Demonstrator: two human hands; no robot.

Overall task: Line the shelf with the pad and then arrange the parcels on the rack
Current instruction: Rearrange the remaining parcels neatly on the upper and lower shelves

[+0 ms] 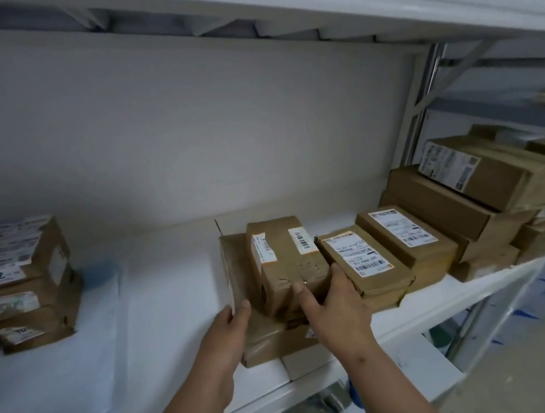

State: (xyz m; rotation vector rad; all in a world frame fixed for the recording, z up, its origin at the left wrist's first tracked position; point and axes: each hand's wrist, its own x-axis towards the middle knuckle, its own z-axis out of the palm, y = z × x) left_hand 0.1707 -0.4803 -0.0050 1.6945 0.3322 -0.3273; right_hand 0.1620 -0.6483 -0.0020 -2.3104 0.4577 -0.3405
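On white pad [173, 300], mid shelf: taped brown parcel [287, 265] lies atop flat parcel [272, 341], long side pointing away. Right hand [336, 310] fingers curl round its near end; left hand [233, 324] pinches flat parcel's left edge.

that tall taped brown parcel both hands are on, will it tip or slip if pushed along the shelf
The taped parcel stands on a flat box, so it probably rides high and may tip. Its glossy tape looks slippery, though the right hand grips it. The left hand steadies the lower box's edge, which likely helps.
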